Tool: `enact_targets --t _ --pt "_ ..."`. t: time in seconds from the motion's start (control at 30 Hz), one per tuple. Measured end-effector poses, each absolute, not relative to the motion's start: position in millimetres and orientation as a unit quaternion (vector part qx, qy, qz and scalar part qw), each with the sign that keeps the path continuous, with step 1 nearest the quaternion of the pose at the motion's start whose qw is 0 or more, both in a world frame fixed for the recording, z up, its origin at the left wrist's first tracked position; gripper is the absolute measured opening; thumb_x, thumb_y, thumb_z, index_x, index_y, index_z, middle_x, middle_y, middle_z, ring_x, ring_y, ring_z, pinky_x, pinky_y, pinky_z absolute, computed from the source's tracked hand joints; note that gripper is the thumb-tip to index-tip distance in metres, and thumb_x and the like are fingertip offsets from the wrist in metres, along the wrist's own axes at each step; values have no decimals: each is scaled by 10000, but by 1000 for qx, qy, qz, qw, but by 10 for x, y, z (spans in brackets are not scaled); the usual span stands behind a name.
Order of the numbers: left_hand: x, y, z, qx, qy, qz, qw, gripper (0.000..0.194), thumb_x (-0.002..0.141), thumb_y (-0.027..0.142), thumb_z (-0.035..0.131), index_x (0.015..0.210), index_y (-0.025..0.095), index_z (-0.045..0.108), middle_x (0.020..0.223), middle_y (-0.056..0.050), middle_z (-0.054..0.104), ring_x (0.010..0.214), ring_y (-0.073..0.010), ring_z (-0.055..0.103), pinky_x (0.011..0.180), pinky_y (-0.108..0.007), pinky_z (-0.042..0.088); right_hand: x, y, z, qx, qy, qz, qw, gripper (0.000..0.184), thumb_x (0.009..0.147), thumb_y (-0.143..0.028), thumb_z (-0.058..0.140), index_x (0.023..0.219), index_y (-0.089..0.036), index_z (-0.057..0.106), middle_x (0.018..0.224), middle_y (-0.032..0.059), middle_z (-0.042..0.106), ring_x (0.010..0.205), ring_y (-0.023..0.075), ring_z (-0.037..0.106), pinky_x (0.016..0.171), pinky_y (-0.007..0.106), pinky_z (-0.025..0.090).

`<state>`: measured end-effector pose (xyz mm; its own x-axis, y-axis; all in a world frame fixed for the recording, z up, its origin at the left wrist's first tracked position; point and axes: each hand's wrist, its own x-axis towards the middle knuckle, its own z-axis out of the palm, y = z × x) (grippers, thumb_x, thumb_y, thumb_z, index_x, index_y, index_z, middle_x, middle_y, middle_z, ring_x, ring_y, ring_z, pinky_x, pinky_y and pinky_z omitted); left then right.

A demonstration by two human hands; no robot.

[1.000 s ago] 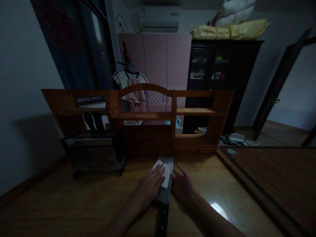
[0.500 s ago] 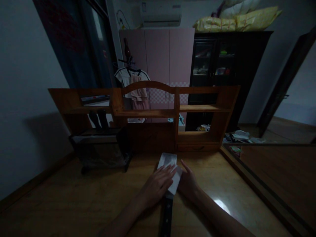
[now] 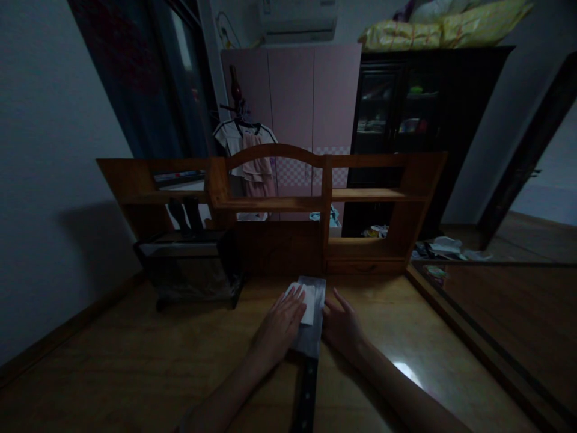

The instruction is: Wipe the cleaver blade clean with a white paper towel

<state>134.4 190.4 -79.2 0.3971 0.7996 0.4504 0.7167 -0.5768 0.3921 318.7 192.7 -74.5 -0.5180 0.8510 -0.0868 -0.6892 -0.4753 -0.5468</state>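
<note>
A cleaver (image 3: 314, 331) lies flat on the wooden desk, its broad grey blade pointing away from me and its black riveted handle (image 3: 308, 391) towards me. With fairly straight fingers, my left hand (image 3: 285, 319) presses a folded white tissue (image 3: 308, 305) onto the left side of the blade. Part of the tissue is hidden under the fingers. Along the blade's right edge rests my right hand (image 3: 343, 322), thumb raised and apart from the fingers. Its fingertips are close to the edge; whether they touch it I cannot tell.
A dark knife block (image 3: 193, 267) with black-handled knives stands at the left. Behind the cleaver rises a wooden shelf unit (image 3: 270, 205). A raised wooden rim (image 3: 455, 319) runs along the desk's right side.
My left hand has slid the tissue leftwards across the blade, baring its right side. The right hand stays beside the blade. The view has shifted slightly.
</note>
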Motion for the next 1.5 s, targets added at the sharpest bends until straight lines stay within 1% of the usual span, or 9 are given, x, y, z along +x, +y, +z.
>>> enact_targets --t 0.2,0.3,0.43,0.63,0.87,1.03,1.17,1.3,1.5 --pt "1302 1857 -658 811 463 351 72 440 1017 369 250 1437 253 311 1490 -2 269 1391 -174 194 1146 -430 217 3193 1930 -740 -167 -219 846 457 343 901 -493 473 1037 -213 619 850 48 691 786 226 638 767 372 466" --pt "1348 1761 -536 875 376 293 80 428 1016 353 261 1438 293 300 1485 27 275 1388 -157 203 1154 -403 204 3178 1939 -739 -170 -216 840 469 375 904 -487 462 1050 -179 617 902 75 691 823 242 641 785 389 464" --pt "1417 1707 -522 919 319 213 94 412 1013 359 278 1421 329 328 1457 51 330 1377 -161 242 1150 -422 212 3150 1940 -731 -191 -198 832 482 402 913 -466 439 984 -120 631 825 101 689 819 259 645 799 404 463" --pt "1388 1778 -586 898 369 230 64 411 1024 322 241 1427 322 319 1455 55 341 1378 -142 235 1157 -396 203 3157 1962 -773 -151 -200 846 471 387 908 -477 452 979 -138 625 814 80 685 827 244 637 797 380 465" --pt "1316 1912 -815 847 469 253 -10 411 1013 352 288 1402 253 379 1447 -25 364 1360 -180 292 1130 -444 246 3193 1964 -792 -180 -215 846 453 384 901 -514 462 1030 -187 618 791 51 687 739 217 634 739 352 466" --pt "1280 1925 -834 813 505 289 -22 442 1012 354 293 1432 218 320 1465 -47 333 1356 -180 300 1115 -422 282 3197 1931 -747 -168 -237 843 452 410 904 -523 452 1075 -183 606 839 58 687 704 209 622 730 351 465" --pt "1308 1837 -650 847 443 293 -27 460 1008 338 313 1454 232 268 1488 -19 286 1389 -173 210 1149 -422 210 3189 1941 -749 -158 -225 845 459 379 914 -498 447 1047 -183 610 825 52 684 701 205 620 750 354 465" --pt "1376 1739 -533 921 326 214 -2 426 1018 293 285 1443 267 286 1470 21 323 1383 -149 228 1167 -427 149 3167 1948 -754 -139 -205 851 463 420 939 -476 380 1025 -138 613 817 78 681 734 225 631 777 378 460" --pt "1382 1766 -587 909 361 210 1 414 1021 280 261 1430 260 320 1458 19 348 1376 -143 246 1159 -417 196 3173 1954 -783 -139 -196 851 466 405 930 -480 403 984 -140 615 784 74 674 800 237 635 772 369 461"
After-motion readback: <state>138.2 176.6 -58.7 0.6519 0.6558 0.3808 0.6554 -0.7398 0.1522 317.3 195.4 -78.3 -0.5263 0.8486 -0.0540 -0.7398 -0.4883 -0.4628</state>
